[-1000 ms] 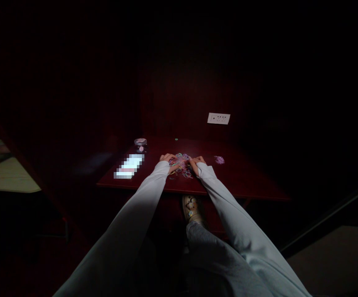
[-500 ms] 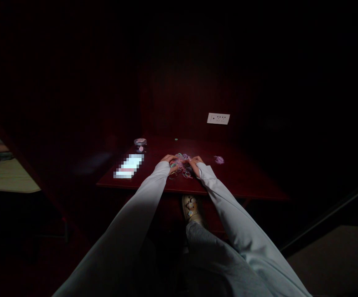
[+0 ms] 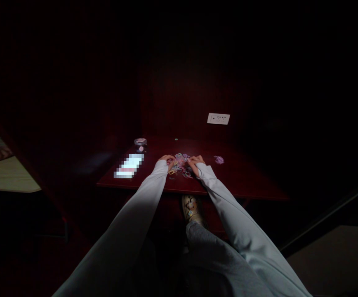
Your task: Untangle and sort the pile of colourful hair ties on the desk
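Observation:
A loose heap of thin, multicoloured hair ties (image 3: pixel 183 169) lies on the dark red table, mostly pink and purple with some yellow and green. At its left edge is my left hand (image 3: pixel 166 159), its fingers curled closed around some pinkish hair ties. My right hand (image 3: pixel 195 162) rests against the right side of the heap, fingertips pinched together over it; what they hold is too small to make out. Further right lies a small separate bunch of purple hair ties (image 3: pixel 219 159). One green hair tie (image 3: pixel 176 139) sits alone toward the back.
At the left of the table are a clear round jar (image 3: pixel 140 145) and a bright, blurred-out phone-like screen (image 3: pixel 128 166). A white socket plate (image 3: pixel 218 119) is on the back wall. Beyond the left partition, another person's hand (image 3: pixel 0 154) is over a pale tabletop (image 3: pixel 8 177).
My left hand has drawn slightly left out of the heap, uncovering more yellow and pink hair ties. My right hand has shifted only a little. The other person's hand has moved right.

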The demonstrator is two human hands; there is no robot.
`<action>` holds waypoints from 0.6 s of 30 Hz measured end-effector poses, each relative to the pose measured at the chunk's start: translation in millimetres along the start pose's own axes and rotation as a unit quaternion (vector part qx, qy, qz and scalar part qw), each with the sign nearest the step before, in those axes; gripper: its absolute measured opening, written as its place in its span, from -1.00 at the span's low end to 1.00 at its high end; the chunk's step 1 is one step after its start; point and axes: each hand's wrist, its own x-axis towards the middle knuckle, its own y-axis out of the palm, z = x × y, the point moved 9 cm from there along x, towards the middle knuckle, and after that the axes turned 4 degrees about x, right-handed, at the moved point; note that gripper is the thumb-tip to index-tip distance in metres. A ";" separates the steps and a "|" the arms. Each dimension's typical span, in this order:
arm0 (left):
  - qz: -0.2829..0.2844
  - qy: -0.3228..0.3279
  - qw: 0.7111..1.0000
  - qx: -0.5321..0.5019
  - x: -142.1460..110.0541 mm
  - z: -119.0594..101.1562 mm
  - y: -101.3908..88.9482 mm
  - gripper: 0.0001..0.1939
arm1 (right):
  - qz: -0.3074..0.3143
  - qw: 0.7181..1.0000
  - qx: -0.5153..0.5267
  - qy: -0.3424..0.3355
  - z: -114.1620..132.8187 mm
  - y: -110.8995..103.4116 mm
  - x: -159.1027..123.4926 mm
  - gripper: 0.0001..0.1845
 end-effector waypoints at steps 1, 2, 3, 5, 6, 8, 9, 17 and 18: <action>-0.004 -0.007 1.000 -0.004 -0.1 1.0 -0.2 -0.88 | 0.004 1.000 -0.009 0.004 -2.4 2.1 1.1 -0.50; -0.006 -0.012 1.000 -0.009 -0.1 1.8 -0.5 -0.86 | 0.005 1.000 -0.015 0.009 -4.8 3.5 1.9 -0.51; -0.006 -0.015 1.000 -0.013 -0.2 2.2 -0.8 -0.84 | 0.004 1.000 -0.018 0.012 -6.9 4.1 2.4 -0.52; 0.000 -0.013 1.000 -0.017 -0.2 1.3 -1.9 -0.79 | -0.002 1.000 -0.016 0.013 -9.1 4.1 2.6 -0.53; 0.004 -0.009 1.000 -0.015 -0.1 0.1 -2.8 -0.77 | -0.004 1.000 -0.014 0.012 -9.5 3.7 2.6 -0.52; 0.008 0.001 1.000 -0.004 0.1 -2.9 -6.2 -0.77 | -0.007 1.000 -0.011 0.015 -10.3 2.8 2.5 -0.52; 0.007 0.006 1.000 0.004 0.4 -4.6 -8.3 -0.78 | -0.009 1.000 -0.011 0.022 -11.4 2.1 2.6 -0.51; 0.002 0.021 0.999 0.038 1.9 -10.2 -10.9 -0.89 | -0.035 0.998 0.009 0.043 -13.0 -5.5 0.9 -0.40; 0.002 0.025 0.999 0.047 1.9 -10.4 -10.3 -0.91 | -0.039 0.998 0.011 0.037 -11.8 -6.5 0.2 -0.41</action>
